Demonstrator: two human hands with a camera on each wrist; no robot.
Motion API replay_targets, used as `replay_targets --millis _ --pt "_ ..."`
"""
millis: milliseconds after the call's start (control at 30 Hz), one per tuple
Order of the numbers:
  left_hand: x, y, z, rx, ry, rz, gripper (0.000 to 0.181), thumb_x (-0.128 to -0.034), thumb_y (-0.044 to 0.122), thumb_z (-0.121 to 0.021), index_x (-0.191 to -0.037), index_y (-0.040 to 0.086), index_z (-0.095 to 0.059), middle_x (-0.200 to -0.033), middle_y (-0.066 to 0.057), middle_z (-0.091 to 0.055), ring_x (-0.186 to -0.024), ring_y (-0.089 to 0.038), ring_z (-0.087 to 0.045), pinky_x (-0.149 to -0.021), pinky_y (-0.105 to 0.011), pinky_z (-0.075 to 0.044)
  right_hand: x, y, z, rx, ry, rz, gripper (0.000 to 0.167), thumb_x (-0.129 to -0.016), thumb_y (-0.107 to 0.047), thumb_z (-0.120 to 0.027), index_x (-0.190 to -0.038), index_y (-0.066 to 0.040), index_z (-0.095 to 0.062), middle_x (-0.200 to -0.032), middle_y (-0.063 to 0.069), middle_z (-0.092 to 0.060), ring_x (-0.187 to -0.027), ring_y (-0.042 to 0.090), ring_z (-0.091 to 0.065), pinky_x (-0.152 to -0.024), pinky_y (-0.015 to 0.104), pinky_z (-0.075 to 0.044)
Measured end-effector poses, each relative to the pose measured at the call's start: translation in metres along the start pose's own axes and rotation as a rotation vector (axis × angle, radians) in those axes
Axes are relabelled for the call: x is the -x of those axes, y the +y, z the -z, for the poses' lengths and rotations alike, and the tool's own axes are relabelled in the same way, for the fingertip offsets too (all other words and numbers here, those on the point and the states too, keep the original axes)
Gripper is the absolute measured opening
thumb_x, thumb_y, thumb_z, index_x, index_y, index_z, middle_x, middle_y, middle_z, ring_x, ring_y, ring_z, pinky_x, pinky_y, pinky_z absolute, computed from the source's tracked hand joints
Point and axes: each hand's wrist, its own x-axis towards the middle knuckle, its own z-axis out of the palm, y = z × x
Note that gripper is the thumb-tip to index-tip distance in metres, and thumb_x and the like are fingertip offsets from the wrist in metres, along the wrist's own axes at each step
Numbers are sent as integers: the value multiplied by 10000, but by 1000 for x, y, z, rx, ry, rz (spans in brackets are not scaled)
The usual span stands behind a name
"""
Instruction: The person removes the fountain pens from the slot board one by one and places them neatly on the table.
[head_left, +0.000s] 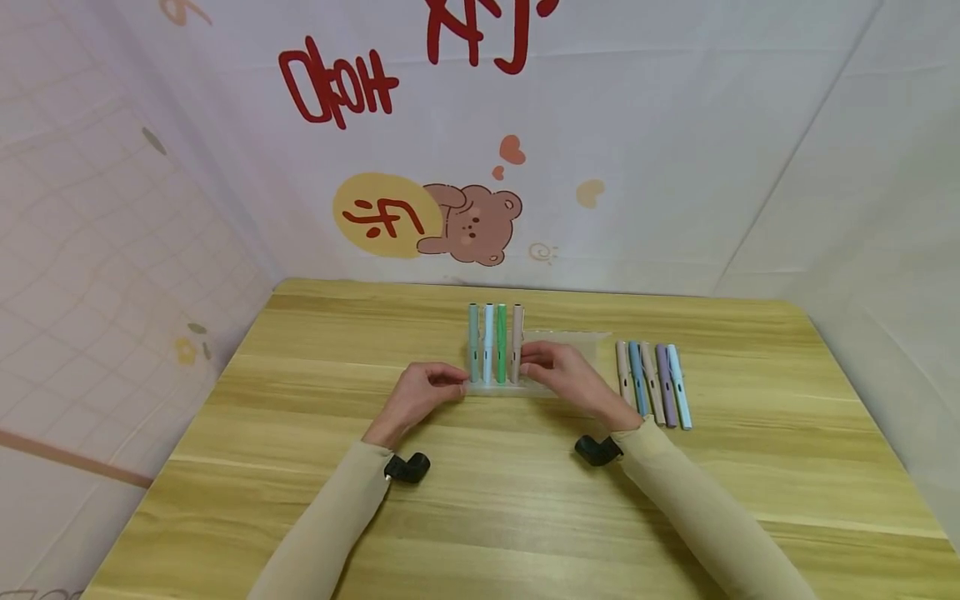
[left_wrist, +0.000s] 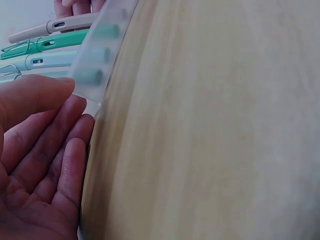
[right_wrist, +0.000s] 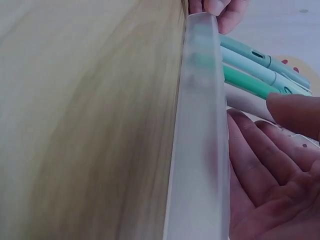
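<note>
A frosted, see-through pen case (right_wrist: 197,160) lies on the table, with several pens standing side by side at its left. From left to right they are a grey-green pen (head_left: 473,343), a pale blue pen (head_left: 489,343), a green pen (head_left: 502,343) and a beige pen (head_left: 517,342). Their lower ends show blurred through the case's front wall. My left hand (head_left: 422,394) pinches the case's left end between thumb and fingers. With thumb and fingertips, my right hand (head_left: 566,377) holds the beige pen, partly covering it in the right wrist view.
To the right of the case, several more pens lie in a row on the wooden table (head_left: 495,517), among them a blue pen (head_left: 637,377), a purple pen (head_left: 665,385) and a light blue pen (head_left: 679,387). A white printed cloth (head_left: 637,125) hangs behind the table's back edge.
</note>
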Motion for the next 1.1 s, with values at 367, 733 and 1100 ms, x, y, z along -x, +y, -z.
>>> replay_targets --millis 367,733,1100 --pt "0 1 2 -6 -2 5 183 -915 153 -795 -1096 128 -805 -1088 3 -763 -990 -159 -678 -901 -355 -516 -8 -3 -8 4 53 -79 320 -1032 -142 -643 -1274 66 -645 -1160 185 -735 -1106 309 -690 -884 408 -555" --pt "-1 5 6 -2 -12 -5 185 -910 170 -797 -1093 142 -807 -1090 12 -760 -999 -165 -664 -905 -359 -505 -6 -11 -8 1 164 -48 248 -1012 -146 -683 -1201 14 -678 -1133 128 -735 -1088 303 -700 -885 429 -556" --pt "-2 3 6 10 -14 -3 191 -908 143 -794 -1097 127 -804 -1091 1 -760 -998 -171 -664 -897 -346 -508 -1 -23 -5 -11 231 -13 244 -1013 -163 -692 -1205 -12 -688 -1101 97 -749 -1028 255 -715 -867 424 -564"
